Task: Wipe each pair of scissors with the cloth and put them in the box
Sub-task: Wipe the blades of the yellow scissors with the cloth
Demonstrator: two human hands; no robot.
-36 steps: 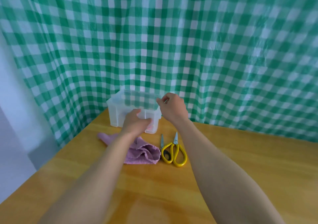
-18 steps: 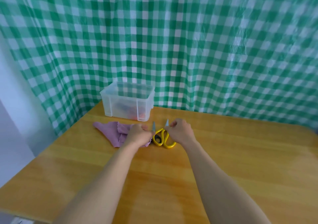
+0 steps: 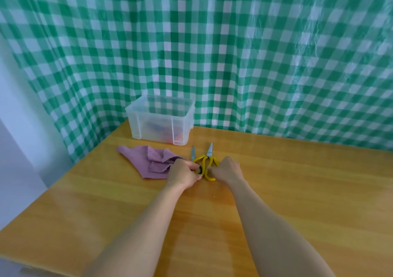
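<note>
A green checked curtain (image 3: pixel 212 42) backs the wooden table (image 3: pixel 297 191). In front of the clear box (image 3: pixel 136 117) lies the purple cloth (image 3: pixel 138 159). The left hand (image 3: pixel 182 173) curls round the black handle of the small scissors (image 3: pixel 193 153), and the right hand (image 3: pixel 227 170) grips the yellow scissors (image 3: pixel 205 161). A second ago both hands touched the box.

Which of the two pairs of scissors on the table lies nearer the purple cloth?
The dark-handled pair, its ring pinched by the left hand, lies beside the cloth. The yellow-handled pair sits to its right, by the right hand.
</note>
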